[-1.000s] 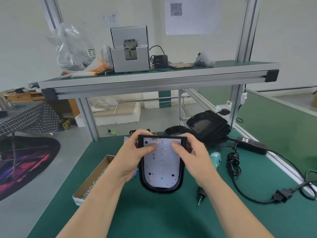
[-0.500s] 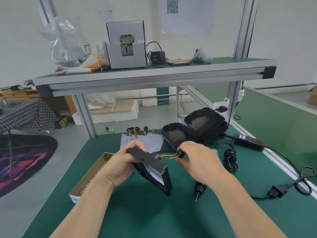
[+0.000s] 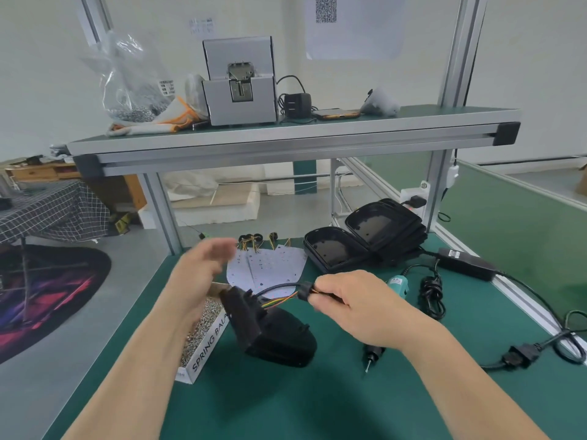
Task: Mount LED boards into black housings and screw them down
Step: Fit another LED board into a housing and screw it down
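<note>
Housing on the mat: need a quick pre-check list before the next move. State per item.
1. Housing set down: ok, it lies back side up on the mat.
2. LED board seated inside: cannot tell, the open face is turned away.
3. Wire harness under control: ok, the right hand pinches it at the black connector.
4. Left hand free: ok, open and blurred above the screw box, holding nothing.
5. Screws available: ok, the box is open beside the housing.
6. Screwdriver reachable: ok, it lies on the mat under the right wrist, ungripped.
</note>
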